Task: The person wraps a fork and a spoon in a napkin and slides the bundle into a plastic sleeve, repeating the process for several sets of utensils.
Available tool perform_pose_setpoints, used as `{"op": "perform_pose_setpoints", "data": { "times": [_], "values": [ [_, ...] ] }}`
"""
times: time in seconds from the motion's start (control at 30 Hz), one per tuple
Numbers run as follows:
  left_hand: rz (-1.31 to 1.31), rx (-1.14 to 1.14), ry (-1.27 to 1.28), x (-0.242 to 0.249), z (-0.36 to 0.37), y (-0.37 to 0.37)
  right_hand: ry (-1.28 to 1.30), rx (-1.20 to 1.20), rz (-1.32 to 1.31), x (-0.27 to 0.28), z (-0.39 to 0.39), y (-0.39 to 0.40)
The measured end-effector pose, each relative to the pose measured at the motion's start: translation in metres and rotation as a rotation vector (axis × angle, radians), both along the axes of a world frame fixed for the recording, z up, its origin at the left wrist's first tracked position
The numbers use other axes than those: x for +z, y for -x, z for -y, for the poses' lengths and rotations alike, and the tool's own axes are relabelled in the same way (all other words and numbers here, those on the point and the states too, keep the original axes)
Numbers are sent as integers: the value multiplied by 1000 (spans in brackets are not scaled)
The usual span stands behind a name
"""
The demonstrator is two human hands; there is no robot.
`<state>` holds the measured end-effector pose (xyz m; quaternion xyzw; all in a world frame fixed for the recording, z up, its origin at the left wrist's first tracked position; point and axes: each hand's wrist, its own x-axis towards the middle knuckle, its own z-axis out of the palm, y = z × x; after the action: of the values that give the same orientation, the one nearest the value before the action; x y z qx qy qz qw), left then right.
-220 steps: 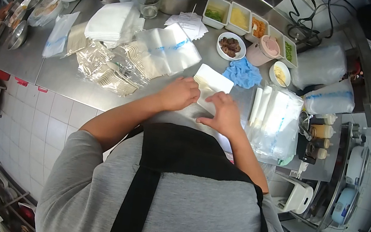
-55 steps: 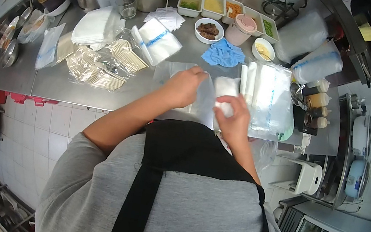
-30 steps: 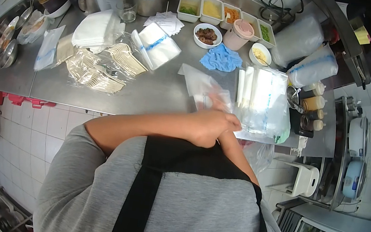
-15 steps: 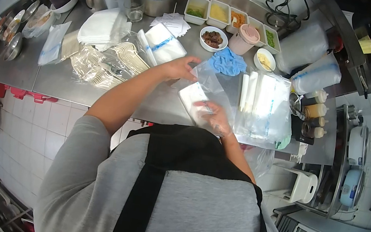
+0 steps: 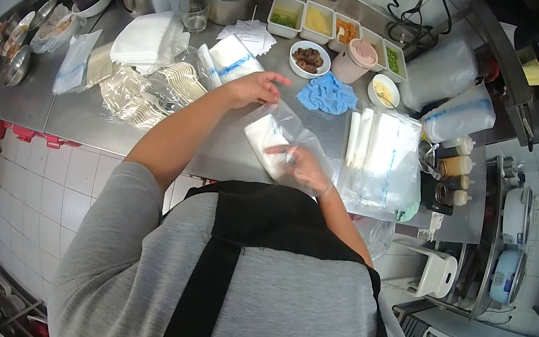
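My left hand (image 5: 256, 89) pinches the edge of a clear plastic bag (image 5: 293, 127) near its upper left corner, with some fingers stretched out. Inside the bag is my right hand (image 5: 306, 169), its fingers closed on a folded white napkin packet (image 5: 261, 140) with a small blue marking. The clear film covers both the packet and that hand. Left of my left hand lie white packets with blue print (image 5: 236, 59) and wrapped pale cutlery (image 5: 140, 97). To the right of the bag rests a stack of bagged white packets (image 5: 385, 151).
A blue cloth (image 5: 327, 94), a bowl of brown food (image 5: 308, 59) and a lidded pink cup (image 5: 355, 61) stand behind the bag. White tubs (image 5: 283, 28) line the back. Sauce bottles (image 5: 457, 164) stand at the right; stacked white napkins (image 5: 142, 39) lie left.
The bag, with the napkin packet and my right hand inside, has shifted slightly left. My left hand has moved a little left and up, still at the bag's edge.
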<state>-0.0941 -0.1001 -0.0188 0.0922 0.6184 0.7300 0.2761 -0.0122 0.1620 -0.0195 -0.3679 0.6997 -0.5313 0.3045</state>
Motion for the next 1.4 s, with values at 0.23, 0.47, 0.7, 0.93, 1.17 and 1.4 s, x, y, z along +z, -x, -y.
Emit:
{"op": "perform_pose_setpoints", "data": {
  "times": [0.23, 0.47, 0.7, 0.93, 1.17, 1.4],
  "values": [
    [42, -191, 241, -11, 18, -18, 120, 55, -44, 8, 19, -2],
    [66, -75, -40, -11, 38, -43, -376, 126, -371, 26, 42, -4],
    [79, -1, -282, -18, 33, -28, -125, -341, -505, 47, -24, -37],
    [10, -100, -151, 35, -41, 2, -220, -1131, -313, 101, -153, -84],
    [-262, -577, -16, 95, -144, 11, -246, -722, -499, 154, -109, -52],
    [-592, -181, 107, 124, -159, 16, -54, -1122, -262, 115, -188, 47]
  ]
}}
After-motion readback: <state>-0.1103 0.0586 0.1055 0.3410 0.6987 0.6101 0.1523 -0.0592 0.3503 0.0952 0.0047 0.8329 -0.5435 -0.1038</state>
